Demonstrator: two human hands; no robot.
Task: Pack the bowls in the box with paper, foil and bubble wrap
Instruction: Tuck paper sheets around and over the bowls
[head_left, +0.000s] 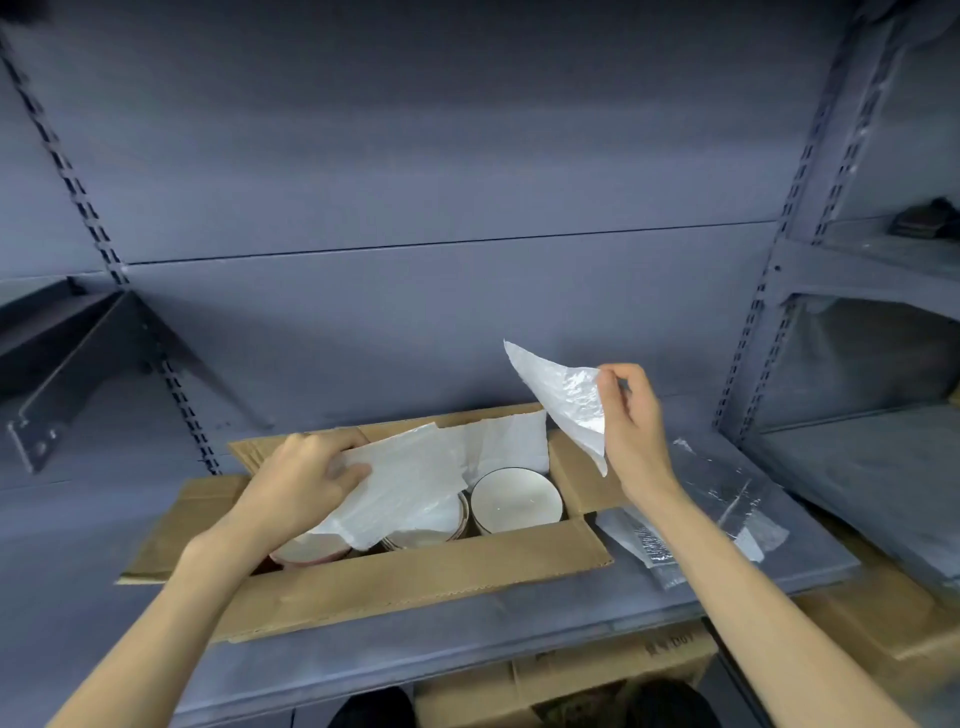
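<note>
While lifted, wrap sheet (563, 400) beside right hand (631, 426)

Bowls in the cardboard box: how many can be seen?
3. One uncovered bowl at the right, one middle bowl mostly under a white sheet, one left bowl under the left hand. Others may be hidden.

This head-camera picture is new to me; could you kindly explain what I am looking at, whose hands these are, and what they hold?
There is no machine here: a person wears a camera on the head, looking forward and down at their own bare arms. An open cardboard box sits on a grey metal shelf. Inside stand bowls, one uncovered and others partly under a white wrapping sheet, which the left hand grips. The right hand pinches a smaller sheet in the air above the box. Clear bubble wrap lies on the shelf to the right.
</note>
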